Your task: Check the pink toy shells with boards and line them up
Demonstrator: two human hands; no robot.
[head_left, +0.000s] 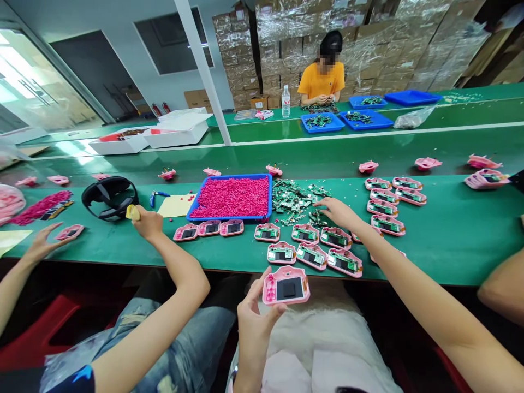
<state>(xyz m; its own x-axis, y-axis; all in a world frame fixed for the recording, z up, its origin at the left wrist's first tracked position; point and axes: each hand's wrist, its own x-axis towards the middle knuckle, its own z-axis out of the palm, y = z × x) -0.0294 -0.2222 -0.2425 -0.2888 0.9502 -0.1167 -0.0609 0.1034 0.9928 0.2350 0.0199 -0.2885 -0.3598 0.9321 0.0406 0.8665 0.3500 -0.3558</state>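
My left hand [257, 316] holds a pink plastic handheld-console shell [286, 285] by its left side, above my lap. A dark screen and small pink buttons sit in the shell; no green board shows in it. My right hand [338, 212] reaches over the right edge of a loose pile of green circuit boards [292, 197], fingers stretched out and apart. Its fingertips are at the boards; nothing shows in its grasp. Between my hands and the pile lie several pink shells [311, 255] with green boards fitted in them.
A blue tray [271, 196] of small pink parts stands left of the pile. More shells [388, 224] lie at right. At left, a co-worker's hands [148, 222] hold a yellow tool and a shell, near black headphones [109, 197]. Opposite sits another person [323, 79] by blue trays.
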